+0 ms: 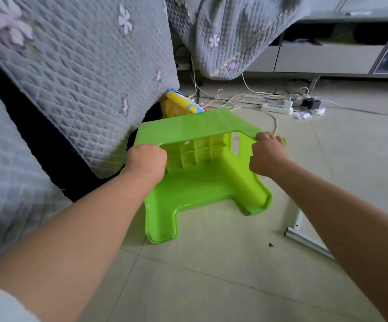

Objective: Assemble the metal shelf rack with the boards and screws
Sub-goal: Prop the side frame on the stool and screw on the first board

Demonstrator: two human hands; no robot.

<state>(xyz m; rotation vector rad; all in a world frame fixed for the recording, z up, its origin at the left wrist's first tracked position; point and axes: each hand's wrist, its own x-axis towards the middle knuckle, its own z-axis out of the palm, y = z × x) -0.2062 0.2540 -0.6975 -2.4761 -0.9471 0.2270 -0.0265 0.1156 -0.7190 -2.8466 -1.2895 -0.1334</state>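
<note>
Left hand [147, 161] and right hand [268, 152] each grip a leg of the tipped green stool [202, 180] | white rack rail [296, 223] lies on floor beside it | rail likely stiff, light; grasp mid-length.

Pale beige floor tiles [234, 275] spread out in soft, even light. Left of the white power strip [278, 107] on the floor, a grey quilted cover [72, 73] (printed with pale flowers) drapes over furniture. Tangled white cables [230, 98] lie beside the strip; behind it stands a low grey cabinet [323, 56]
</note>
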